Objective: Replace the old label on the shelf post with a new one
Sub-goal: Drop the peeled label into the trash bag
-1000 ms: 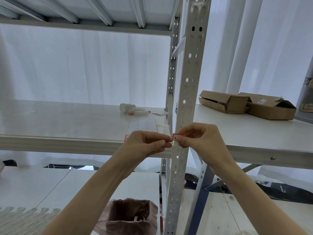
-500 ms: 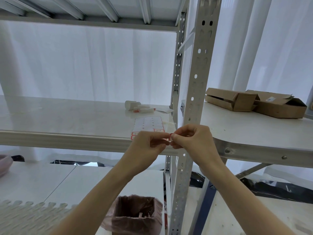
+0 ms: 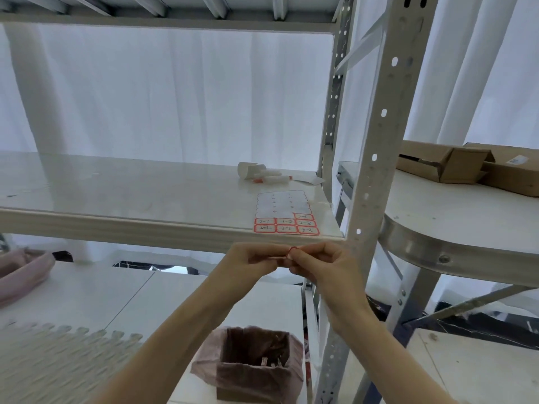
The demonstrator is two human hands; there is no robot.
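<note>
My left hand (image 3: 253,259) and my right hand (image 3: 319,265) meet fingertip to fingertip just below the shelf's front edge, left of the perforated grey shelf post (image 3: 376,158). Between them they pinch a small red-edged label (image 3: 291,252), crumpled and mostly hidden by the fingers. A label sheet (image 3: 284,212) lies on the shelf right above the hands; its near rows hold red-bordered written labels and the rest of it is peeled bare.
A small bin lined with a pink bag (image 3: 253,363) stands below my hands. White rolls and small tubes (image 3: 259,174) lie further back on the shelf. Cardboard boxes (image 3: 472,167) sit on the round-cornered table (image 3: 431,252) to the right. White curtains hang behind.
Both hands have drifted left, away from the post, still pinching the small label together. The view has tilted up and moved closer to the shelf.
</note>
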